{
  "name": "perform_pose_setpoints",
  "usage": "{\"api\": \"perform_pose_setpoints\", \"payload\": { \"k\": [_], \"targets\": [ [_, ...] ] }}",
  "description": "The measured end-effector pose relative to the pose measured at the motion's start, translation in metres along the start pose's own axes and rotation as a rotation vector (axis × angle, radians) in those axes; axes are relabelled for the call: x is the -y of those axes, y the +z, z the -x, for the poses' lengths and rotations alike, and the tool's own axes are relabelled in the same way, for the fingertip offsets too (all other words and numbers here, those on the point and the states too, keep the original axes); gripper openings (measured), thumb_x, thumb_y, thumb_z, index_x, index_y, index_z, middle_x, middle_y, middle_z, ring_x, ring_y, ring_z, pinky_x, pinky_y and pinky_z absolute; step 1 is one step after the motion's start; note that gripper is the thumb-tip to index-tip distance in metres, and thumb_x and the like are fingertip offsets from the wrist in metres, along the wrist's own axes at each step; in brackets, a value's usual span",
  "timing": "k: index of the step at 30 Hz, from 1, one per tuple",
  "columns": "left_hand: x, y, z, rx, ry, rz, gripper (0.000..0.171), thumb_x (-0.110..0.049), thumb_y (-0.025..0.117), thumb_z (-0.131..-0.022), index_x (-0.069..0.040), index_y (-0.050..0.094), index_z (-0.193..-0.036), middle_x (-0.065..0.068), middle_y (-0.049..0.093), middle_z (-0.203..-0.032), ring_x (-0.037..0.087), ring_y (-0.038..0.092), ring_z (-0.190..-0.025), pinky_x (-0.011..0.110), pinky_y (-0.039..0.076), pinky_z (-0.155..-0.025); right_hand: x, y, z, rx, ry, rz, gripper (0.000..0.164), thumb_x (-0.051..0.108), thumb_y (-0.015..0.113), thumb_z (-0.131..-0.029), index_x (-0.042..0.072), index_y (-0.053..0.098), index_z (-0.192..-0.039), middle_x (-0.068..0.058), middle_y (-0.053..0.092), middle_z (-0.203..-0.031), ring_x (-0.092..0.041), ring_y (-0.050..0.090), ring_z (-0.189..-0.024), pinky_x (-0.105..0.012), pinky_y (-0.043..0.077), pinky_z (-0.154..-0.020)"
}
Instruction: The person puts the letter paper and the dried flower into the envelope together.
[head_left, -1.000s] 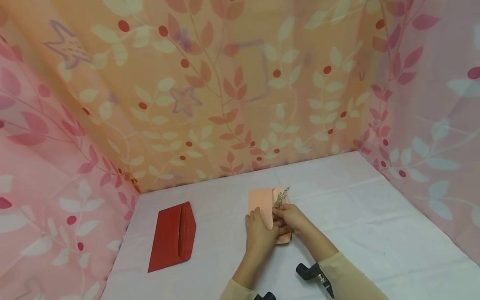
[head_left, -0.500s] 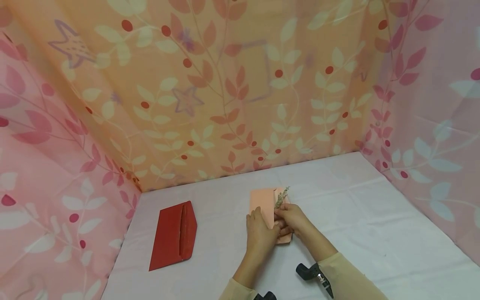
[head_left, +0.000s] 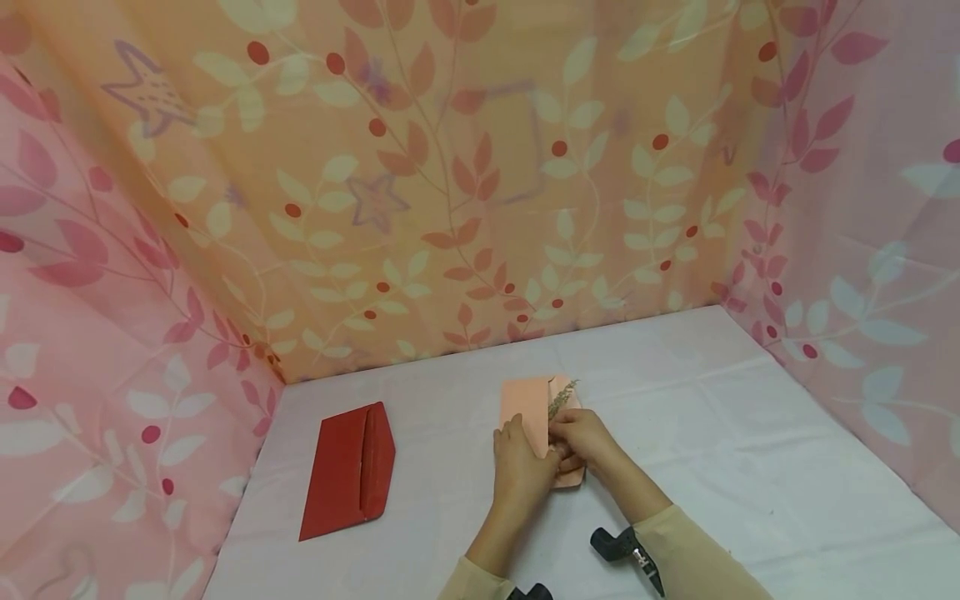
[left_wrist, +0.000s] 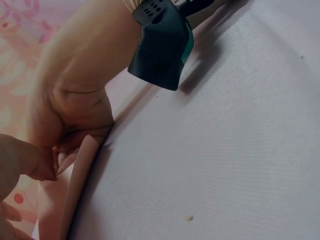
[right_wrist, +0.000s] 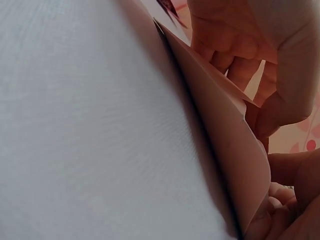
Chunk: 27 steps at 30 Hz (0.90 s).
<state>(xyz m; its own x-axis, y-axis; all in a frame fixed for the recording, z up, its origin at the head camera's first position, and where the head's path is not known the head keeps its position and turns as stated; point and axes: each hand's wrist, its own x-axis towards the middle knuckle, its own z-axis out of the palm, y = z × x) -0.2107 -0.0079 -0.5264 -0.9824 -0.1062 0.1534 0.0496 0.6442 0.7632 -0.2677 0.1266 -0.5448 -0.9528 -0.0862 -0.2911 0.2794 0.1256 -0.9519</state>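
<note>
A pale pink envelope (head_left: 523,398) lies on the white table with its opening and flap to the right. My left hand (head_left: 519,467) holds it, fingers over its front and thumb at the opening's edge. Between thumb and fingers of my right hand (head_left: 587,435) is the lower part of a dried plant sprig (head_left: 561,400), at the envelope's opening. The sprig's feathery top slants up and right over the flap; its lower end is hidden by the hands. In the right wrist view, the envelope's flap (right_wrist: 230,150) rises a little off the cloth, with my left thumb (right_wrist: 272,117) beside it.
A red envelope (head_left: 337,467) lies to the left, its opening and flap facing right. White cloth (head_left: 720,433) covers the table. Patterned curtains (head_left: 450,208) stand behind and at both sides. A black wrist device (head_left: 615,544) sits by the right sleeve.
The sprig's top has tilted to the right and sunk slightly along the envelope's opening. Both hands stay in nearly the same place. The head view has shifted a little.
</note>
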Motion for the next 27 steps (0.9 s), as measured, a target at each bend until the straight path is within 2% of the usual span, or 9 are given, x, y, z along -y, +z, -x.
{"api": "perform_pose_setpoints", "payload": {
  "k": [3,7,11,15,18,22,27],
  "targets": [
    [0.001,0.0,-0.001,0.01,-0.011,0.002,0.084,-0.026,0.083,-0.081,0.007,0.044,-0.147,0.029,0.049,-0.148,0.057,0.032,-0.144,0.063,0.034,-0.115,0.004,0.001,0.003,0.002,-0.001,-0.001,0.021,0.012,0.058,-0.101,-0.004,0.071,-0.105,-0.012,0.071,-0.081,-0.014,0.065,-0.051,-0.033,0.058,-0.047],
    [0.001,-0.001,-0.001,0.023,-0.028,0.02,0.09,-0.037,0.085,-0.082,0.005,0.042,-0.149,0.028,0.046,-0.151,0.056,0.029,-0.146,0.065,0.034,-0.115,0.011,-0.001,0.008,0.027,0.004,-0.054,0.035,0.017,0.051,-0.103,-0.01,0.064,-0.121,-0.018,0.074,-0.097,-0.017,0.068,-0.055,-0.037,0.06,-0.051],
    [0.0,-0.003,-0.001,0.029,-0.024,0.027,0.092,-0.04,0.084,-0.083,0.005,0.042,-0.15,0.03,0.045,-0.152,0.056,0.029,-0.146,0.066,0.034,-0.114,0.014,-0.003,0.008,0.037,0.021,-0.095,0.041,0.025,0.05,-0.107,-0.008,0.058,-0.13,-0.019,0.074,-0.105,-0.018,0.07,-0.057,-0.039,0.061,-0.053],
    [-0.003,-0.005,-0.001,0.034,-0.019,0.02,0.085,-0.029,0.083,-0.083,0.006,0.043,-0.149,0.03,0.046,-0.151,0.056,0.029,-0.146,0.064,0.034,-0.115,0.016,-0.004,0.006,0.027,0.035,-0.12,0.039,0.027,0.05,-0.108,-0.005,0.058,-0.129,-0.017,0.073,-0.101,-0.02,0.071,-0.057,-0.038,0.06,-0.051],
    [-0.004,-0.006,-0.001,0.036,-0.023,0.02,0.081,-0.019,0.081,-0.081,0.007,0.043,-0.148,0.03,0.046,-0.151,0.056,0.029,-0.146,0.063,0.034,-0.116,0.021,-0.006,0.003,0.024,0.043,-0.116,0.036,0.023,0.049,-0.108,-0.008,0.058,-0.125,-0.016,0.072,-0.097,-0.02,0.072,-0.057,-0.037,0.061,-0.052],
    [-0.003,-0.006,-0.001,0.032,-0.021,0.019,0.081,-0.017,0.08,-0.08,0.006,0.043,-0.148,0.029,0.047,-0.151,0.057,0.029,-0.146,0.064,0.034,-0.115,0.024,-0.009,-0.006,0.034,0.053,-0.089,0.032,0.016,0.05,-0.106,-0.011,0.059,-0.119,-0.016,0.074,-0.094,-0.019,0.071,-0.057,-0.037,0.062,-0.055],
    [-0.003,-0.006,0.0,0.031,-0.012,0.02,0.081,-0.017,0.08,-0.08,0.007,0.043,-0.147,0.029,0.047,-0.15,0.059,0.029,-0.144,0.065,0.034,-0.114,0.023,-0.009,-0.018,0.048,0.094,-0.066,0.028,0.016,0.053,-0.106,-0.008,0.06,-0.118,-0.013,0.076,-0.092,-0.017,0.071,-0.057,-0.037,0.061,-0.055]
  ]
}}
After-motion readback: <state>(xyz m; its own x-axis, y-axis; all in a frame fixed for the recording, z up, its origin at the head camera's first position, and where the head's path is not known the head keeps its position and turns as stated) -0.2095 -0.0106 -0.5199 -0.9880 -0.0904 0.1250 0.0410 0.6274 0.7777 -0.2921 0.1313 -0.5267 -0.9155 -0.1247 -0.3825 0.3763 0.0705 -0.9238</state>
